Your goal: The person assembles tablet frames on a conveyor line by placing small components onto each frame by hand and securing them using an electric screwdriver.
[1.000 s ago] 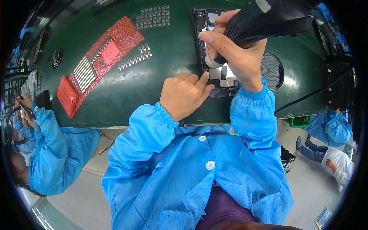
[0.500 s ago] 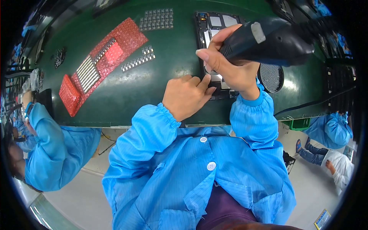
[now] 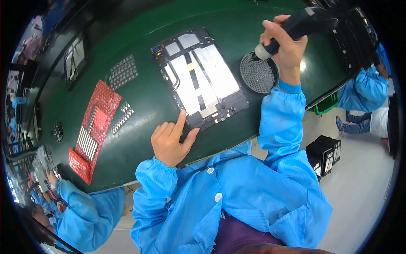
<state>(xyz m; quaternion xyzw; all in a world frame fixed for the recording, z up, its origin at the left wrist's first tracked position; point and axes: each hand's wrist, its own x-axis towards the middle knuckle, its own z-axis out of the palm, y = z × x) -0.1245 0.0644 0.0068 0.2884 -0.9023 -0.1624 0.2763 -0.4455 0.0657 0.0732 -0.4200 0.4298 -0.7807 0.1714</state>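
Observation:
An opened tablet [image 3: 218,67], its white battery panels and dark circuit parts exposed, lies on the green table in front of me. My left hand [image 3: 169,143] rests by its lower left corner. The index finger touches the edge there, the thumb stands apart, and nothing is held. In my right hand [image 3: 291,53] is a black electric screwdriver [image 3: 304,23] with a pale nose. Its lower end points down at the far rim of a round, dark dish with a perforated grey plate [image 3: 259,78]; whether a screw is on the bit cannot be seen.
Left of the tablet lie red bubble wrap [image 3: 105,94] with striped strips [image 3: 87,144], a sheet of small parts [image 3: 123,73] and a smaller group [image 3: 123,118]. Another opened tablet [image 3: 75,57] stands farther left. A co-worker's blue sleeve [image 3: 86,207] is at lower left.
My right hand has carried the screwdriver off the tablet, rightward to the round dish. My left hand still touches the tablet's lower corner, index finger now extended. The whole view has shifted and turned.

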